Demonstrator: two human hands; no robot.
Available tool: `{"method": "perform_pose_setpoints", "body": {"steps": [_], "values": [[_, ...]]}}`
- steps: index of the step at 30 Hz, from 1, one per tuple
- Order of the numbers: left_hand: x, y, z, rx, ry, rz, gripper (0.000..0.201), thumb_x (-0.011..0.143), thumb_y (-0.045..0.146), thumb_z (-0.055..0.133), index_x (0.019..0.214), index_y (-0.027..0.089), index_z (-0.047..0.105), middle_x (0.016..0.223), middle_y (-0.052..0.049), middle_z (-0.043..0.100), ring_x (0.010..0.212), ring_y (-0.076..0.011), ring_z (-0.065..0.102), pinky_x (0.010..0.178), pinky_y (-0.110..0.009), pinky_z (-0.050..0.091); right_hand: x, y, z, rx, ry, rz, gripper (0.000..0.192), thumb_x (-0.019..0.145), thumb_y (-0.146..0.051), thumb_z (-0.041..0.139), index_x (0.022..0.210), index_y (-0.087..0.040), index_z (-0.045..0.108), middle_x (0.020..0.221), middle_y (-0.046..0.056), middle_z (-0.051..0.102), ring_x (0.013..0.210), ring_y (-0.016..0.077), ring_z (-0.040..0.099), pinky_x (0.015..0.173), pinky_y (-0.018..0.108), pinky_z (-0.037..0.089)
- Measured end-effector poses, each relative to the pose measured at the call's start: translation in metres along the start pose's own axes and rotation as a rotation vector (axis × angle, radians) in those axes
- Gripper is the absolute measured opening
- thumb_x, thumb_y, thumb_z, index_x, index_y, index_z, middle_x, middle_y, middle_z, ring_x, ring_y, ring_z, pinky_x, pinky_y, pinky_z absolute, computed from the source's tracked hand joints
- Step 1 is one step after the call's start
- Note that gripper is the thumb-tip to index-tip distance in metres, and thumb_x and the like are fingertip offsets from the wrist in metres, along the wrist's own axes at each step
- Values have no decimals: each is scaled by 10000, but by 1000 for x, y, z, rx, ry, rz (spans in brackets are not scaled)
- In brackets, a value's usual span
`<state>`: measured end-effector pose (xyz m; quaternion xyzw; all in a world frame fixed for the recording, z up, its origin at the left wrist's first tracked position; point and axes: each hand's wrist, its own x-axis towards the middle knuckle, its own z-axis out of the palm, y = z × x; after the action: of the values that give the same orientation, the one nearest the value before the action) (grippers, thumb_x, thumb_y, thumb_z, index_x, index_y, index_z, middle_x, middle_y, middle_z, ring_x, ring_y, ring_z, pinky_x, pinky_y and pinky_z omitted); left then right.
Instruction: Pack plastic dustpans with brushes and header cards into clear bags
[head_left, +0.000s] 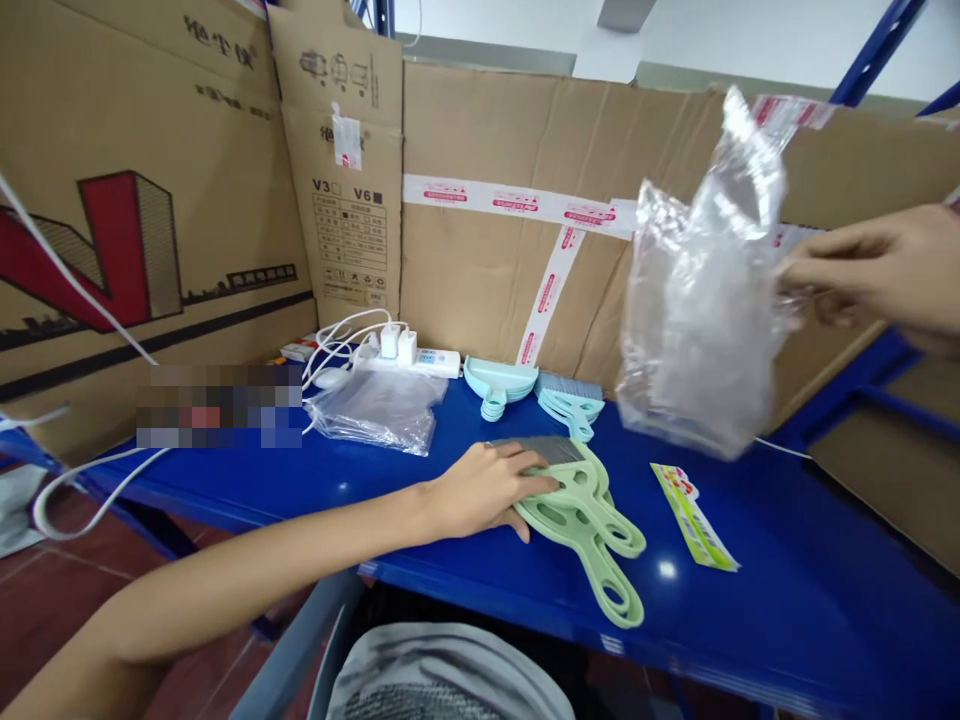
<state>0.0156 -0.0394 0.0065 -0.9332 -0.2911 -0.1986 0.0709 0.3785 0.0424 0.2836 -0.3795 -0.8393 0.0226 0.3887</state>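
My left hand [487,490] is closed over the bristle end of several light green hand brushes [592,545], its fingers on top and the thumb by the near edge. They lie stacked on the blue table, with handles pointing right and toward me; some grey bristles show behind the fingers. My right hand [862,275], slightly blurred, pinches a clear plastic bag [697,330] by its right side and holds it up above the table. The bag looks crumpled at the top. Below it lies a yellow-green printed card [694,515].
Light blue dustpans [499,380] and light blue brushes [574,405] lie at the back. Beside them are a stack of clear plastic bags [379,405] and a white power strip [431,362] with cables. Cardboard walls [495,130] enclose the blue table [810,600].
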Motion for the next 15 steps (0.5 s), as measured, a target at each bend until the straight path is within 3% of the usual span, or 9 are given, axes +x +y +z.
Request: {"method": "perform_pose_setpoints", "body": {"steps": [3,6,9,12,15], "values": [[0,-5,3,-66,-21,-3,653,868,549,813,1424,243,660,1406,-132,673,1268,-337,675,931,-405,594,-5,-13,62,-110,8,122,282,937,-316,769,681,-213,713,535,4,658,422,74,574,382,155,434],[-3,-6,3,-197,-80,-41,671,880,462,843,1482,257,628,1472,-150,628,1354,-369,617,1108,-511,520,-6,-32,115,72,27,188,231,890,-249,754,696,-188,644,569,29,690,407,93,568,401,206,453],[-8,-7,1,-445,-119,-100,895,833,524,882,1597,243,510,1594,-186,528,1512,-433,449,1237,-622,371,-5,-40,144,376,14,227,299,750,-241,855,823,-223,565,576,4,685,453,167,661,422,244,519],[-6,-14,-4,-897,35,-304,1036,815,654,846,1649,216,413,1711,-218,369,1601,-450,299,1297,-654,250,-12,-43,161,605,33,256,459,691,-219,871,1010,-244,543,623,-29,699,533,209,729,476,279,596],[3,-30,-13,-1572,258,-493,854,902,754,680,1515,175,545,1623,-237,497,1538,-423,438,1275,-618,335,-29,-47,175,732,30,304,427,732,-225,809,1116,-204,625,725,10,741,613,211,768,528,275,623]]}}
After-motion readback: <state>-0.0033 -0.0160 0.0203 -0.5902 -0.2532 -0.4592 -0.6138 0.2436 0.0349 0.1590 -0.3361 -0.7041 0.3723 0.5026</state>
